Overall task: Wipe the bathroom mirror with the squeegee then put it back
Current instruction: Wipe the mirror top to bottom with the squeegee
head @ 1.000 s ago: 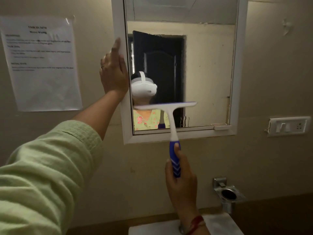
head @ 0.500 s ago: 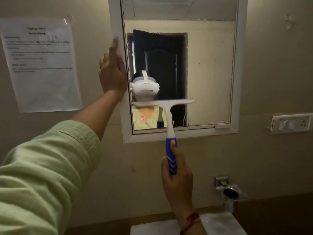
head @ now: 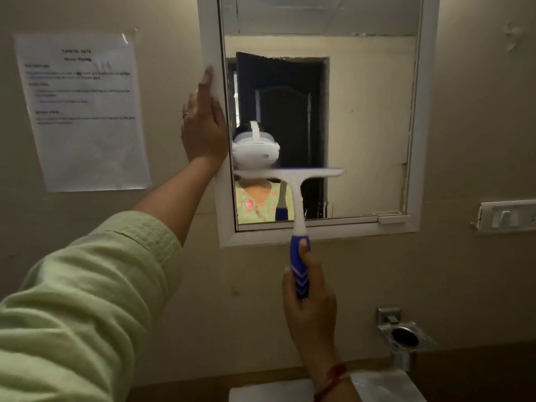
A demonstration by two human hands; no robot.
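Head view: the right hand (head: 309,303), closed around the squeegee (head: 295,198) handle, has barely shifted the blade, low on the mirror (head: 362,126); the stroke is nearly finished. The left hand (head: 204,126), flat and open, still steadies the frame.

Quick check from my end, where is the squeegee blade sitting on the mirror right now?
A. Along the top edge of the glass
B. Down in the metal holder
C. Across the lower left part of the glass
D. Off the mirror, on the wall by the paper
C: the squeegee blade lies level across the lower left of the mirror glass, with the right hand gripping its blue handle below the frame.
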